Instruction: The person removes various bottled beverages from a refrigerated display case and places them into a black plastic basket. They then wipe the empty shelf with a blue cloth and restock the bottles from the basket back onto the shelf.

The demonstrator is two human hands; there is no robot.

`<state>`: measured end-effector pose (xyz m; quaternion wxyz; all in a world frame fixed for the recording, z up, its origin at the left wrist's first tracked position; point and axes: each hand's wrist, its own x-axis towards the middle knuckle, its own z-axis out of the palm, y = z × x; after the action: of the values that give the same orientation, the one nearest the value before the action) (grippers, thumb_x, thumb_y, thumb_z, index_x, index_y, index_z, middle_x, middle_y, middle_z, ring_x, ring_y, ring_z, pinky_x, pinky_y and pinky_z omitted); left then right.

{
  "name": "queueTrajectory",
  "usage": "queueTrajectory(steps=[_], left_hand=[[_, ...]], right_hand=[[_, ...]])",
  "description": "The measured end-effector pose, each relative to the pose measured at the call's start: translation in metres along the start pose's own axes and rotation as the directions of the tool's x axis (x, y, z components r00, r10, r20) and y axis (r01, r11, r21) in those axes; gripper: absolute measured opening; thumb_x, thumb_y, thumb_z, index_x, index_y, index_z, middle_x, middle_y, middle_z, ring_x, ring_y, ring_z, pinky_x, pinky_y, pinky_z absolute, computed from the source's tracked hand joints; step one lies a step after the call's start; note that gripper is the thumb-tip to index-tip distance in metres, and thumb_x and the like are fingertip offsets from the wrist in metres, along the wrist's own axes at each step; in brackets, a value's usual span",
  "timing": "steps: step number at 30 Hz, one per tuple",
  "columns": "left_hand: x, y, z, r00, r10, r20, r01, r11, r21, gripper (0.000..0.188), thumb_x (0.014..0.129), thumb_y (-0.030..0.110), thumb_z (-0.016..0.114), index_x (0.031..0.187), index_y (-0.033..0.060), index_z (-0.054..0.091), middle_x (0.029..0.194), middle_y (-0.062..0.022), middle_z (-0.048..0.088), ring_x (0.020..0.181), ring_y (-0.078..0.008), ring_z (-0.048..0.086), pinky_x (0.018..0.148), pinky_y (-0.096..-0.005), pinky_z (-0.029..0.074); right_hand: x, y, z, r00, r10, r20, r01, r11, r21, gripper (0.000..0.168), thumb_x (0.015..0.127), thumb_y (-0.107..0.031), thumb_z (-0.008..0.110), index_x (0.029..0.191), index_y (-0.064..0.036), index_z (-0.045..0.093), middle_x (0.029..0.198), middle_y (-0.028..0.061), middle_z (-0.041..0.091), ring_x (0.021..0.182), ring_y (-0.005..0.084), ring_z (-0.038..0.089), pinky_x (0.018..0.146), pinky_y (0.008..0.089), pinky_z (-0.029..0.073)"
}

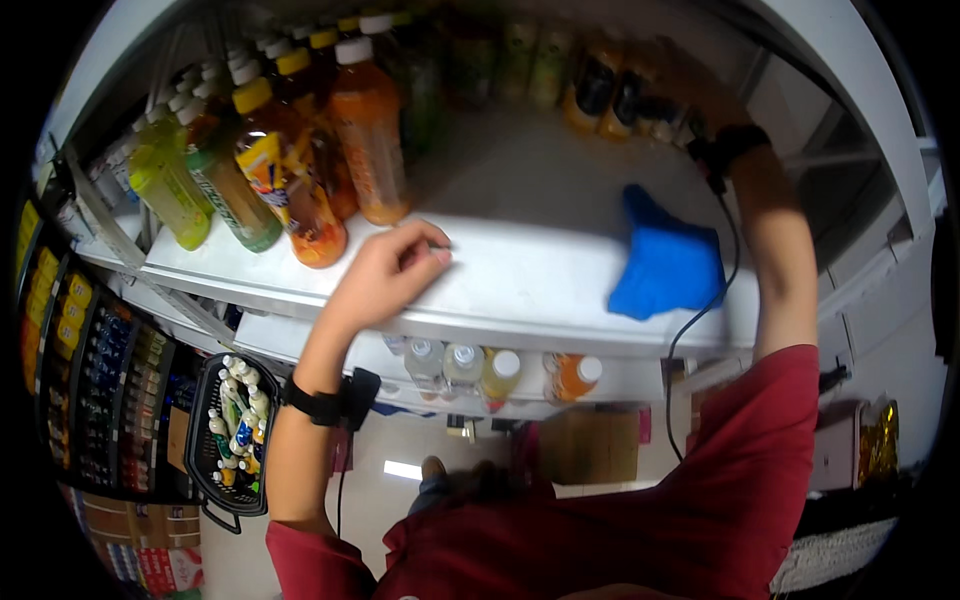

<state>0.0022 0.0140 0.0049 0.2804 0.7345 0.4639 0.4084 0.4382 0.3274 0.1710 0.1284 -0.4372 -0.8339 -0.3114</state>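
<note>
On the white shelf (525, 277), near its front edge, my left hand (397, 270) rests with curled fingers, holding nothing visible. Just behind it stands an orange drink bottle with a white cap (367, 135); a yellow-capped bottle (289, 187) is to its left. My right hand (686, 82) reaches deep into the dark right side of the shelf, beside bottles with dark labels (596, 90). Shadow and blur hide its fingers, so whether it grips anything is unclear. A crumpled blue cloth (667, 262) lies between my hands, nearer the right forearm.
Green and brown drink bottles (172, 187) crowd the shelf's left side. More bottles (461, 367) stand on the lower shelf. A black basket (196, 450) of small bottles is at the lower left, and a cardboard box (589, 446) sits below. A black cable (675, 352) hangs by my right arm.
</note>
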Motion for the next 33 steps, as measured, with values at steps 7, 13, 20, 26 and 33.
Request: queueTrajectory(steps=[7,13,20,26,33], left_hand=[[-0.007,-0.003,-0.003,0.999,-0.003,-0.032,0.002,0.999,-0.052,0.017,0.094,0.017,0.066,0.1,0.0015,0.065,0.07,0.006,0.05,0.063,-0.0031,0.041,0.056,-0.0211,0.035],[-0.006,-0.005,-0.005,0.992,-0.126,0.03,0.129,0.98,-0.152,0.018,0.099,0.023,0.062,0.102,0.0049,0.065,0.08,0.0047,0.057,0.065,-0.0025,0.05,0.053,-0.0192,0.038],[-0.013,-0.019,0.0,0.928,0.26,-0.269,-0.282,0.958,-0.048,0.021,0.096,0.025,0.064,0.1,0.0064,0.073,0.075,0.0013,0.065,0.066,-0.004,0.058,0.057,-0.0219,0.047],[-0.089,-0.023,-0.022,0.945,0.227,-0.234,-0.302,0.879,-0.369,0.018,0.094,0.02,0.067,0.094,0.0026,0.072,0.072,0.0056,0.059,0.068,-0.002,0.05,0.06,-0.021,0.041],[-0.266,-0.133,-0.092,0.99,-0.131,-0.049,0.112,0.955,-0.275,0.013,0.094,0.015,0.068,0.098,0.0036,0.07,0.066,0.0038,0.053,0.063,-0.0043,0.047,0.057,-0.0241,0.04]], right_hand=[[-0.095,-0.104,-0.105,0.71,-0.076,0.7,-0.041,0.988,0.149,0.068,0.083,-0.046,0.073,0.137,-0.01,0.054,0.131,0.0178,0.059,0.121,0.0309,0.057,0.097,0.0457,0.049],[-0.216,-0.16,-0.116,0.782,-0.11,0.613,-0.3,0.797,0.525,0.105,0.068,-0.057,0.082,0.146,-0.001,0.041,0.137,0.0261,0.054,0.122,0.0371,0.057,0.102,0.0425,0.048],[-0.267,-0.203,-0.108,0.971,0.013,0.24,-0.165,0.761,0.628,0.062,0.082,-0.013,0.072,0.137,0.002,0.049,0.121,0.0223,0.062,0.113,0.0289,0.061,0.1,0.0383,0.046],[-0.262,-0.317,-0.174,0.997,-0.067,0.031,0.037,0.81,0.585,0.068,0.07,0.003,0.064,0.137,0.004,0.048,0.131,0.0225,0.057,0.119,0.0312,0.057,0.106,0.0387,0.039],[-0.215,-0.455,-0.191,0.978,-0.2,0.064,0.1,0.713,0.694,0.067,0.073,-0.009,0.069,0.136,0.005,0.048,0.135,0.0244,0.054,0.122,0.0375,0.055,0.107,0.0424,0.037]])
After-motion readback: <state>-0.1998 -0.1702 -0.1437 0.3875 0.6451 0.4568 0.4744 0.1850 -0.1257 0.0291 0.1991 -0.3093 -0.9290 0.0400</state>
